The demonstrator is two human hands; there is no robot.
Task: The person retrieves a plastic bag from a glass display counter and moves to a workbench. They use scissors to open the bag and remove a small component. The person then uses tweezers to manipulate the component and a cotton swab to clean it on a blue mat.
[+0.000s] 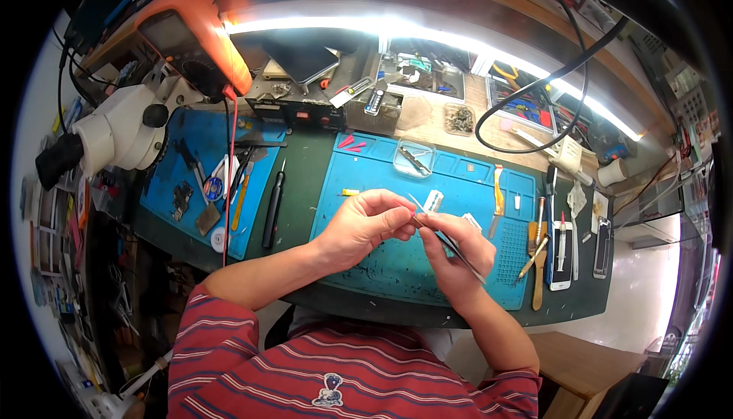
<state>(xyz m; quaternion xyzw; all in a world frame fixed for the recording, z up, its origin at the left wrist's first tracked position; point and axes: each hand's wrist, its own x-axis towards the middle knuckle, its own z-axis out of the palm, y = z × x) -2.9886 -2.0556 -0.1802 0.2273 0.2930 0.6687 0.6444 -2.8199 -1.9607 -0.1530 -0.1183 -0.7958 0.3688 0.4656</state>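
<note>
Over the blue work mat [382, 174], my left hand [365, 224] pinches a tiny part between thumb and fingertips; the part is too small to identify. My right hand [456, 247] meets it from the right, gripping thin metal tweezers [450, 242] whose tips point into the left fingers. Both hands hover just above the mat. A small white part [433, 200] lies on the mat right behind the fingers.
A white microscope [114, 132] stands at the left, an orange multimeter [195, 33] behind it. A second blue mat [202, 182] holds tools and a black screwdriver [272, 205]. Brushes [538, 255], a white phone [561, 255] and a dark phone [602, 247] lie at the right.
</note>
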